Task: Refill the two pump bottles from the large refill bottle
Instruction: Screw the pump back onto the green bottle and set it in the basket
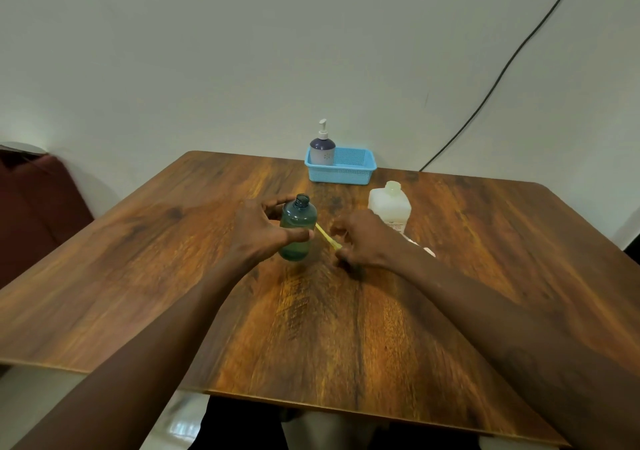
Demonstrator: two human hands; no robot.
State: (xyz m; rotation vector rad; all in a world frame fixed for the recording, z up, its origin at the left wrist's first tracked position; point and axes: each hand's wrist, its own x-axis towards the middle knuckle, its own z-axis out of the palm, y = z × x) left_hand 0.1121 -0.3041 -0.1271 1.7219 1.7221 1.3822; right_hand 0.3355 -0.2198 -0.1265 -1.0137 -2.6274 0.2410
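A green translucent pump bottle (299,221) stands upright on the wooden table (346,328), its neck open with no pump on it. My left hand (263,231) is wrapped around its left side. Just to its right, my right hand (363,245) is closed on the removed pump, and the pump's yellow dip tube (327,236) points toward the green bottle. A pale part of the pump shows behind my right wrist. The large white refill bottle (391,208) stands behind my right hand. A second pump bottle (322,149), purple and white with its pump on, stands in a blue basket (349,170).
The blue basket sits at the table's far edge against the wall. A black cable (502,71) runs down the wall at the right. A dark red seat (31,200) is off the table's left side.
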